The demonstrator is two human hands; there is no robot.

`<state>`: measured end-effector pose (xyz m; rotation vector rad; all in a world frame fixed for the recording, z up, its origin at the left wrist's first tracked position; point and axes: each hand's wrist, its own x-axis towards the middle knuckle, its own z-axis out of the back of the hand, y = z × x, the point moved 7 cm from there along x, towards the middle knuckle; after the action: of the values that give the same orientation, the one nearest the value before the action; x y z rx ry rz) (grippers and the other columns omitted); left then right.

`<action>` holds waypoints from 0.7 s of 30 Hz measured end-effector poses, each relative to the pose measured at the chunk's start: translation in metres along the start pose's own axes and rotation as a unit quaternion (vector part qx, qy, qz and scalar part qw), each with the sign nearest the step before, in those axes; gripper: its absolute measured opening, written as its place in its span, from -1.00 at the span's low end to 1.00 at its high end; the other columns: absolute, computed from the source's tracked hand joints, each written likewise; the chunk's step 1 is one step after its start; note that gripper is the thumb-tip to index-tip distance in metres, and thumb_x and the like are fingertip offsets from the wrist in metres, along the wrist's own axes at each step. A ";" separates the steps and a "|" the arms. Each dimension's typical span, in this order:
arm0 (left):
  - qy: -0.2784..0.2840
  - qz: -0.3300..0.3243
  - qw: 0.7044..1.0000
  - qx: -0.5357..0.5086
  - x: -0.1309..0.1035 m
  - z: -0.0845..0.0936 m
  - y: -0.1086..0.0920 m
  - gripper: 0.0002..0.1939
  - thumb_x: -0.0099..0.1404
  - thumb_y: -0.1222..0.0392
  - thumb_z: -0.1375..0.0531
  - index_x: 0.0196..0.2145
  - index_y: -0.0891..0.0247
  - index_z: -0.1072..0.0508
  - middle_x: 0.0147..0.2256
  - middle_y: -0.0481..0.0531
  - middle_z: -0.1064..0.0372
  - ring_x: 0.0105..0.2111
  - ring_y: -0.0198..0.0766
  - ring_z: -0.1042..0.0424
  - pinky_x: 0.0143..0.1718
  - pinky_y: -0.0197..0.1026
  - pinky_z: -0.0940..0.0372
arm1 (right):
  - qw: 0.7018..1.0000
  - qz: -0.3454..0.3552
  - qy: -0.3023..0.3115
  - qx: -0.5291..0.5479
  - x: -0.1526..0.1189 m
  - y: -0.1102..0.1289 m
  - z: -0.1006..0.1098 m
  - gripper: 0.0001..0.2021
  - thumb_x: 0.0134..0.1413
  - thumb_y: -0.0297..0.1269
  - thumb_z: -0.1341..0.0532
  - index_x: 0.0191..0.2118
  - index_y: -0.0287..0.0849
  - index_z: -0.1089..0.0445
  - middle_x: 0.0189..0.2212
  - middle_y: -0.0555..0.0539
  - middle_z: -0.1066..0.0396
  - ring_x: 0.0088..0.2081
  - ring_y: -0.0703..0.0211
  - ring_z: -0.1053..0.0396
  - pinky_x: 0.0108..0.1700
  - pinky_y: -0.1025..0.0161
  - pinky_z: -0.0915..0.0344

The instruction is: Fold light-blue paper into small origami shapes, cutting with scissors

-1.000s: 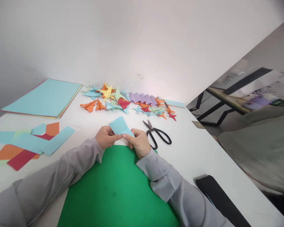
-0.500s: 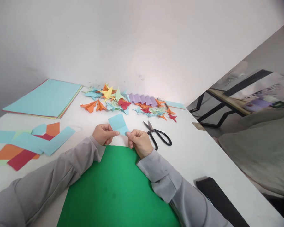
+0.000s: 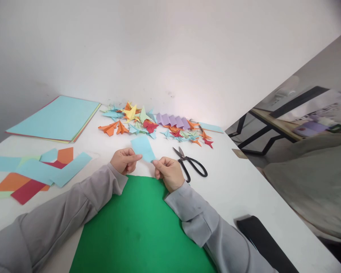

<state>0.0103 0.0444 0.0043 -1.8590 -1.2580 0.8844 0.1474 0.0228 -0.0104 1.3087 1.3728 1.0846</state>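
A small light blue paper is held up between both hands, just past the far edge of a green sheet. My left hand pinches its left edge, with thumb and forefinger pressed together. At its lower right corner, my right hand grips the paper in the same way, fingers curled. Black-handled scissors lie slightly open to the right of my right hand. Folded paper pieces in several colours are heaped beyond the hands, by the wall.
Coloured paper strips overlap at the left, below a stack of larger sheets. A purple pleated paper lies among the folded pieces. A black object rests near the right edge of the white table.
The blue paper's near part, creased and tilted before, now looks flatter and in line with the rest. Both hands keep their pinch. The whole view has shifted very slightly.
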 end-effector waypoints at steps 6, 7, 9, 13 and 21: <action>0.002 0.025 0.999 0.041 0.001 0.003 0.006 -0.64 -0.18 0.08 -0.33 -0.69 0.33 -0.22 -0.81 -0.13 -0.20 -0.84 -0.44 -0.17 -0.86 -0.41 -0.03 | 1.000 -0.007 0.015 -0.009 -0.002 0.000 -0.001 -0.73 -0.23 -0.16 -0.30 -0.64 -0.23 -0.30 -0.75 0.06 -0.34 -0.74 0.42 -0.22 -0.71 0.47 -0.12; 0.011 0.035 0.998 0.058 0.001 0.002 0.007 -0.65 -0.15 0.06 -0.32 -0.69 0.34 -0.25 -0.80 -0.10 -0.22 -0.83 -0.42 -0.19 -0.86 -0.40 -0.06 | 1.000 -0.002 0.013 -0.014 -0.003 0.000 -0.001 -0.72 -0.23 -0.16 -0.30 -0.65 -0.23 -0.27 -0.77 0.07 -0.32 -0.76 0.42 -0.19 -0.72 0.47 -0.09; 0.017 0.047 0.996 0.070 0.000 0.003 0.009 -0.67 -0.10 0.06 -0.29 -0.68 0.38 -0.30 -0.78 -0.06 -0.26 -0.82 -0.40 -0.22 -0.85 -0.37 -0.12 | 1.000 0.007 0.006 -0.017 -0.003 0.001 -0.001 -0.70 -0.24 -0.17 -0.31 -0.68 -0.22 -0.22 -0.81 0.09 -0.28 -0.78 0.43 -0.15 -0.74 0.47 -0.05; -0.028 0.040 0.999 0.020 0.000 0.010 0.005 -0.79 -0.06 0.18 -0.28 -0.57 0.39 -0.37 -0.53 0.08 -0.46 -0.72 -0.37 -0.34 -0.75 -0.33 -0.26 | 1.000 0.009 -0.021 -0.012 -0.002 0.000 0.002 -0.67 -0.23 -0.17 -0.30 -0.68 -0.20 -0.16 -0.83 0.11 -0.23 -0.79 0.44 -0.10 -0.75 0.47 -0.03; -0.009 0.025 0.999 -0.045 -0.003 0.000 0.004 -0.73 -0.20 0.41 -0.26 -0.41 0.46 -0.51 -0.52 0.15 -0.47 -0.47 -0.16 -0.45 -0.46 -0.13 -0.37 | 0.947 0.242 -0.046 -0.207 -0.018 0.033 -0.003 -0.46 -0.22 -0.36 -0.26 -0.03 -0.04 -0.13 -0.18 -0.10 -0.24 -0.20 0.13 -0.30 -0.34 0.21 -0.35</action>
<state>0.0116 0.0409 0.0019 -1.9655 -1.2854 0.8865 0.1509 0.0068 0.0237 1.3843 0.7053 1.5204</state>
